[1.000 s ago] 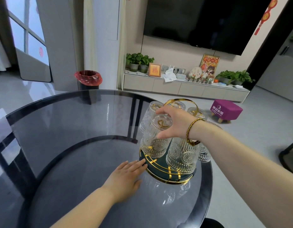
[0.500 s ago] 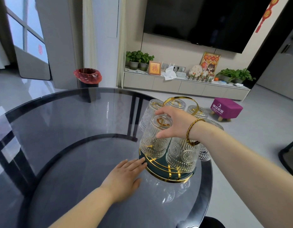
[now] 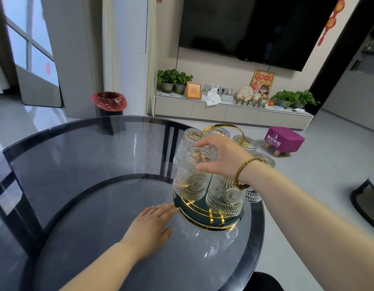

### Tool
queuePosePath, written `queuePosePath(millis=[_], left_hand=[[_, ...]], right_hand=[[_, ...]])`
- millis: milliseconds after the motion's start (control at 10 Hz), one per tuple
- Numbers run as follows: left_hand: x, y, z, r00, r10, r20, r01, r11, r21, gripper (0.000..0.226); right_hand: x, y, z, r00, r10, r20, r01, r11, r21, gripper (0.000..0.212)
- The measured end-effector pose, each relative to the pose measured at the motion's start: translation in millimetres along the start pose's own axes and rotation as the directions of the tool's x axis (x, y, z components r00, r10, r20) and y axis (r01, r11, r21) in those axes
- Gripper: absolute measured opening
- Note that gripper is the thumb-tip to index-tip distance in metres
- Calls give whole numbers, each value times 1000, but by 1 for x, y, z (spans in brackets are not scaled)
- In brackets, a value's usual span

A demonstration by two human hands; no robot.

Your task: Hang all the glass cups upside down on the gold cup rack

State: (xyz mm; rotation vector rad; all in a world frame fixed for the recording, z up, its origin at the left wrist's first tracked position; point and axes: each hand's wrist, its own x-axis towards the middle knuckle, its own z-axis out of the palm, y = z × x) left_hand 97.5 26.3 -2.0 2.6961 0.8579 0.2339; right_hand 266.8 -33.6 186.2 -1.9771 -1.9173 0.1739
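Glass cups, ribbed clear tumblers with embossed rosettes, hang upside down around the gold wire cup rack (image 3: 223, 131) on its dark green round base, at the right edge of the smoked-glass round table (image 3: 87, 164). Front-left cup (image 3: 192, 181) is inverted, long axis near vertical with a slight tilt, mouth down just above the base. Right hand (image 3: 221, 158) comes from the right, thumb and fingers pinched on that cup's upturned bottom, clamped on it; a gold braided bracelet sits on the wrist. Left hand (image 3: 152, 225) lies flat on the table, fingers spread and holding nothing, fingertips touching or just beside the base rim, can't tell which. Right hand is the nearer one to the cup, so release looks like its job. Front-right cup (image 3: 226, 194) hangs beside it. Rear cups partly hidden behind hand and loop handle; the peg inside the gripped cup is hard to make out, so seating is unclear. Exact cup count is uncertain.
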Motion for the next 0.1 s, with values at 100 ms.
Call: queuePosePath(millis=[100], left_hand=[[-15,-1,-9,998,-64,-6,64,997,41,46]], right_hand=[[-14,-7,2,973,-90,-213,102,994,44,33]])
